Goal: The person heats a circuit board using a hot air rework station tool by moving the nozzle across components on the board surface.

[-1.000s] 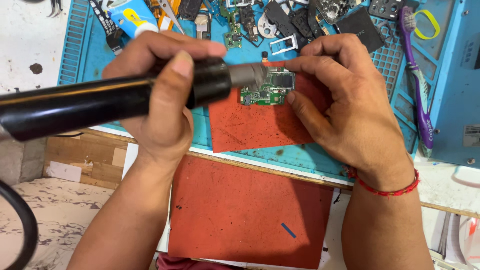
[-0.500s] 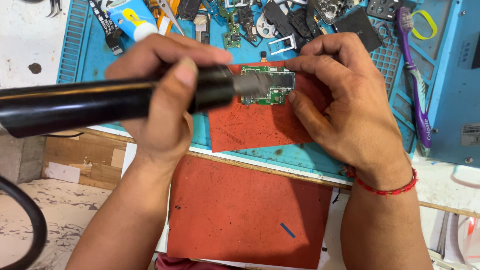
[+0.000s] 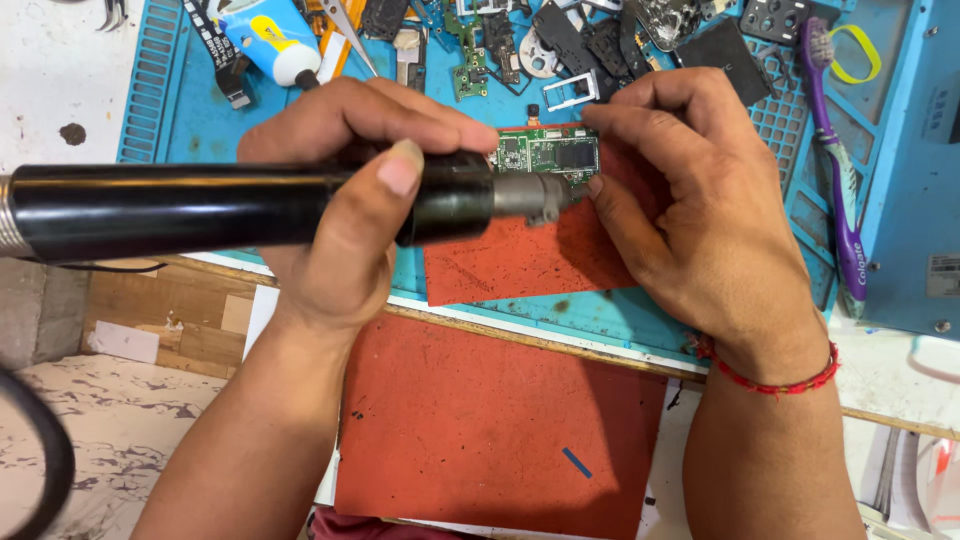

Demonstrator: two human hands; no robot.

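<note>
My left hand (image 3: 350,190) grips a long black hot-air tool (image 3: 230,205) that lies across the view, its grey metal nozzle (image 3: 530,197) pointing right over a small green circuit board (image 3: 548,155). The board rests on a small red mat (image 3: 520,260) laid on the blue work mat (image 3: 180,110). My right hand (image 3: 700,210), with a red thread band at the wrist, pinches the board's right edge with thumb and fingertips. The nozzle hides the lower left part of the board.
Loose phone parts, tweezers and a blue-and-white glue bottle (image 3: 265,35) crowd the back of the blue mat. A purple toothbrush (image 3: 838,150) lies at the right beside a blue device (image 3: 915,170). A larger red mat (image 3: 490,420) hangs off the bench's front edge.
The hot-air tool has shifted slightly, its nozzle staying over the board's lower left. My right hand keeps its hold on the board.
</note>
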